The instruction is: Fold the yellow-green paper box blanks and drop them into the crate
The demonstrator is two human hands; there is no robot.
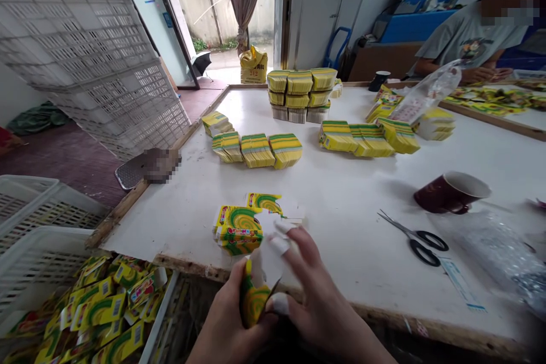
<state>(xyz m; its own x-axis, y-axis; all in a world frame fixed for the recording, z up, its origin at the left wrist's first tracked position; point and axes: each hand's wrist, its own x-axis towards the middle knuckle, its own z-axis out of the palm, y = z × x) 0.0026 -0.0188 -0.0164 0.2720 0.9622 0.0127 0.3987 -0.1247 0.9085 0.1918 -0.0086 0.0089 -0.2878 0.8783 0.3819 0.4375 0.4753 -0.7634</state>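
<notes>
At the near edge of the table, my left hand (234, 313) is wrapped round a small yellow-and-green cardboard box (255, 300) with its white inner flaps standing up. My right hand (311, 290) is at the same box, its thumb against the side and its fingers over the white flaps. White coverings wrap several of its fingertips. Just beyond my hands, several printed boxes (239, 227) lie in a loose pile on the table, partly covered by the white flaps.
Stacks of flat cartons (256, 151) stand farther back. Scissors (416, 237), a maroon mug (450, 193) and clear plastic (490, 256) lie to the right. A white crate (46, 239) of boxes is below left. A person (473, 45) works at the far right.
</notes>
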